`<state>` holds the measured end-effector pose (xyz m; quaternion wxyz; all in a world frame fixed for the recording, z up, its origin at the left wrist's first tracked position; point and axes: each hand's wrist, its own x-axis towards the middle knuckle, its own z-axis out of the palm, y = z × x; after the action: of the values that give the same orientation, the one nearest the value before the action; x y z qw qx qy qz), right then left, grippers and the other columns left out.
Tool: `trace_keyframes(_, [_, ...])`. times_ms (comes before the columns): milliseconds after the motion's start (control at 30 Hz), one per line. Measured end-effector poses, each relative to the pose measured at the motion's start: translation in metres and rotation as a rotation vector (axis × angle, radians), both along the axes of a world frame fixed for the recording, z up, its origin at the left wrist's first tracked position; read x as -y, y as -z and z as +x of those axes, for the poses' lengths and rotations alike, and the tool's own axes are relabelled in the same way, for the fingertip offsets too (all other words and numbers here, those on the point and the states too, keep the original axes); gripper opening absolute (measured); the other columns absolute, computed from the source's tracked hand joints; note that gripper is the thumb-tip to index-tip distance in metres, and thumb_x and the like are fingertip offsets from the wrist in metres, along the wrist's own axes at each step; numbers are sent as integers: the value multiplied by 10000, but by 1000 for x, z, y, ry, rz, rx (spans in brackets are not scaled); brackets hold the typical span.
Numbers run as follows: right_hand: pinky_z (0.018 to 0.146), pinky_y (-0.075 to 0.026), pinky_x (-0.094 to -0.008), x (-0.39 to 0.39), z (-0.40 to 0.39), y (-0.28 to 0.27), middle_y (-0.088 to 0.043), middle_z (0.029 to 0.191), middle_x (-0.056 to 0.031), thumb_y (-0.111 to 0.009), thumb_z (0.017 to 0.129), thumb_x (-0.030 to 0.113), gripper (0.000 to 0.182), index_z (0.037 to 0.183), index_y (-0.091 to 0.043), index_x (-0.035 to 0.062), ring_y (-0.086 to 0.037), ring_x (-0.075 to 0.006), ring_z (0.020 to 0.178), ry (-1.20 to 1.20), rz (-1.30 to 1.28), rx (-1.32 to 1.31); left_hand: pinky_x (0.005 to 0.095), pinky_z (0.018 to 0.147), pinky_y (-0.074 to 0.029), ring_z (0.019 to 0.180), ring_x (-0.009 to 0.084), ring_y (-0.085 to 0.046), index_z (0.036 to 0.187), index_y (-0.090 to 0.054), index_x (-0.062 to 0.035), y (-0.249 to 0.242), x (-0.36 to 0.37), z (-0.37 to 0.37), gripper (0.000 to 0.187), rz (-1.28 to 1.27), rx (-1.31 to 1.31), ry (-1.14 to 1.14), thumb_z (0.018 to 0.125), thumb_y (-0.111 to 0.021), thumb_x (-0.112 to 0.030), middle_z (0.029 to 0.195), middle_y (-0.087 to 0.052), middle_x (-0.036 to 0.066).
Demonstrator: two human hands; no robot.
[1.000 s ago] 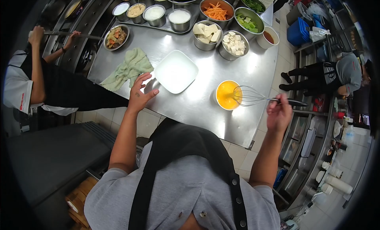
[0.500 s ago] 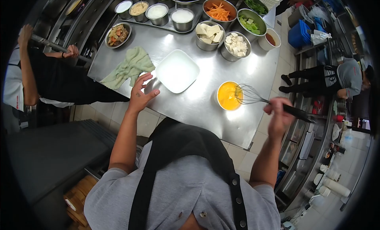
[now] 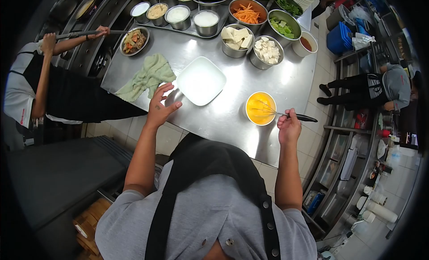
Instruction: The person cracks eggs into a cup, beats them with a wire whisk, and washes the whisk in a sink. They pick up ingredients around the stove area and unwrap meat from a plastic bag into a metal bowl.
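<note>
My right hand (image 3: 289, 126) is closed around the black handle of a whisk (image 3: 308, 118). The whisk's wire end dips into yellow beaten egg (image 3: 258, 109) inside a white cup (image 3: 246, 117). My left hand (image 3: 161, 107) is held open, fingers spread, at the lower left of a white square plate (image 3: 201, 81), and holds nothing. Just beyond that hand a crumpled pale green cloth (image 3: 149, 76) lies on the steel table (image 3: 232, 121).
Across the far side stand metal bowls of tofu (image 3: 236, 36), carrot strips (image 3: 246, 13) and chopped greens (image 3: 285, 27), beside a cup of brown liquid (image 3: 305, 44). At left, a co-worker (image 3: 67, 81) holds a long-handled utensil over a plate of cooked food (image 3: 134, 41). Another person (image 3: 371, 88) stands at right.
My right hand has moved left and the whisk has gone deeper into the egg. The left co-worker's utensil now reaches the food plate. My left hand stays nearly still.
</note>
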<state>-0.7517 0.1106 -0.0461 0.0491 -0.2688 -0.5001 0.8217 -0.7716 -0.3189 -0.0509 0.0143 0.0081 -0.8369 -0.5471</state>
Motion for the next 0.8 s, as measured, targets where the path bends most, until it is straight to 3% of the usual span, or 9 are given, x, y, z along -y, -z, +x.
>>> trace_keyframes(300, [470,-366,-244,-24,-3,-90,-529,607,-54,-482,954,266,240,892,-543,42,-497,-140,547,-55,-104,-328,376,950,-384,1209,212,-451,1214,-552,-63,-4,-2,-6,654,-10,-3,20,676,-804,-337,1332,-469,78])
trace_keyframes(400, [467,-362,-245,-16,-1,-136,-533,621,-60,-466,960,263,250,895,-543,34,-492,-139,554,-73,-26,-482,375,950,-385,1211,211,-450,1215,-551,-62,-3,-3,-6,651,-8,-6,22,678,-804,-331,1332,-469,78])
trace_keyframes(500, [475,-376,-236,-12,3,-151,-537,630,-63,-470,958,255,248,890,-541,28,-502,-136,547,-119,262,-591,373,948,-387,1213,211,-450,1215,-551,-63,-2,-2,-6,650,3,-9,3,679,-803,-330,1331,-470,79])
trace_keyframes(533, [497,-399,-226,-6,4,-150,-555,642,-65,-508,942,211,210,884,-554,14,-525,-124,554,-69,337,-560,372,948,-387,1213,212,-450,1215,-551,-63,-1,-1,-5,650,8,-9,-6,679,-803,-330,1331,-470,79])
trace_keyframes(633, [516,-416,-219,4,-2,-119,-572,649,-58,-543,923,162,164,875,-576,9,-542,-106,567,-215,648,-429,369,945,-390,1211,211,-452,1215,-551,-58,0,0,-4,648,15,-5,-13,682,-801,-330,1331,-471,80])
trace_keyframes(800, [484,-395,-207,19,-6,-52,-589,626,-59,-557,925,218,220,853,-590,13,-514,-90,525,-298,705,-203,367,940,-395,1216,212,-449,1215,-553,-58,4,4,-2,648,14,-7,-24,683,-798,-335,1328,-474,81])
